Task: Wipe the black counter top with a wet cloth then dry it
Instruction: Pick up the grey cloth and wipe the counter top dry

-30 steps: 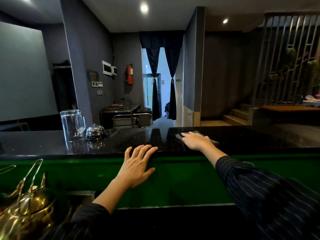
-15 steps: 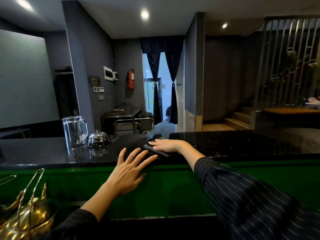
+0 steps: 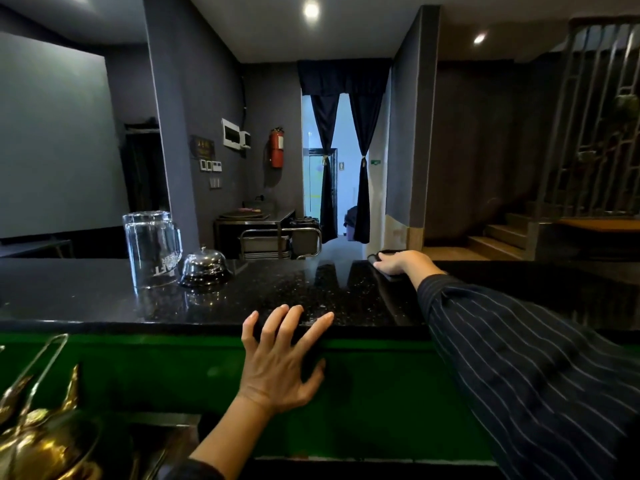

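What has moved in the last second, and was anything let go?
The right hand, pressing the dark cloth, swept left toward the left hand, then back right and out to the far edge of the counter top. Nothing was let go. The left hand stayed on the near edge; the glass jug and bell did not move.

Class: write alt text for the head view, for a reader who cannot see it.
A right hand presses a dark cloth on a black counter top; the left hand rests open on its near edge. A glass mug and bell stand left.
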The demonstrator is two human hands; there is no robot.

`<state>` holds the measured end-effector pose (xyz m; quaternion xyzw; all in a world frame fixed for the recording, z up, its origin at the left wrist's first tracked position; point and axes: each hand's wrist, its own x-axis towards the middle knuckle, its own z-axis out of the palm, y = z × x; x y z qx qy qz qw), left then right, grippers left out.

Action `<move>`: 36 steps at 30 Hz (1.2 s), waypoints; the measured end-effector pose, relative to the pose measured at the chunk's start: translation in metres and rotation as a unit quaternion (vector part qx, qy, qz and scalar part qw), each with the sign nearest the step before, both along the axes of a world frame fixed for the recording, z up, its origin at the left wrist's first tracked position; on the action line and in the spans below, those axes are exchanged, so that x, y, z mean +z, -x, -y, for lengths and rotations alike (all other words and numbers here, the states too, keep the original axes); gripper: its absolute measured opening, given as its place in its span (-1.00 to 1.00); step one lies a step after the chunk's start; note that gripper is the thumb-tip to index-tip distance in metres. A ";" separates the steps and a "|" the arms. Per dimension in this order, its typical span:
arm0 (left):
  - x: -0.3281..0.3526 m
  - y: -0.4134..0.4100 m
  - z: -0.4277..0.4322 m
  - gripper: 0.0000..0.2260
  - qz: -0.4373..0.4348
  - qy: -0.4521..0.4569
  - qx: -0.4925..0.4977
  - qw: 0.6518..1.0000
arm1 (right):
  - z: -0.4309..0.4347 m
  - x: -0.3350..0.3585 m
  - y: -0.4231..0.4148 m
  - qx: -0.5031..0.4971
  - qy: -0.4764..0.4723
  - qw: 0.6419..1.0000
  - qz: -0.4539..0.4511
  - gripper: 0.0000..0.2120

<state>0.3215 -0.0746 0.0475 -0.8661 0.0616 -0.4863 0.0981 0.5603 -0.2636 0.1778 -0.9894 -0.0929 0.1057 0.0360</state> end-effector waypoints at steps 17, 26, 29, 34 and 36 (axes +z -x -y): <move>0.001 0.005 0.000 -0.26 -0.025 0.005 0.015 1.000 | -0.099 -0.004 0.037 0.207 -0.030 0.977 -0.037 -0.43; 0.022 0.042 -0.003 -0.19 -0.163 -0.009 0.001 0.987 | -0.122 -0.005 0.127 0.336 -0.041 0.941 -0.016 -0.49; 0.029 0.060 -0.055 -0.27 -0.172 -0.038 0.014 0.984 | -0.081 -0.003 0.124 0.336 -0.065 0.939 -0.038 -0.49; 0.042 0.088 -0.108 -0.16 -0.243 0.033 0.126 0.961 | -0.040 -0.012 0.085 0.157 -0.038 0.986 0.036 -0.37; 0.047 0.086 -0.099 -0.13 -0.264 0.036 0.138 0.954 | -0.056 -0.014 0.092 0.079 -0.021 0.995 0.057 -0.34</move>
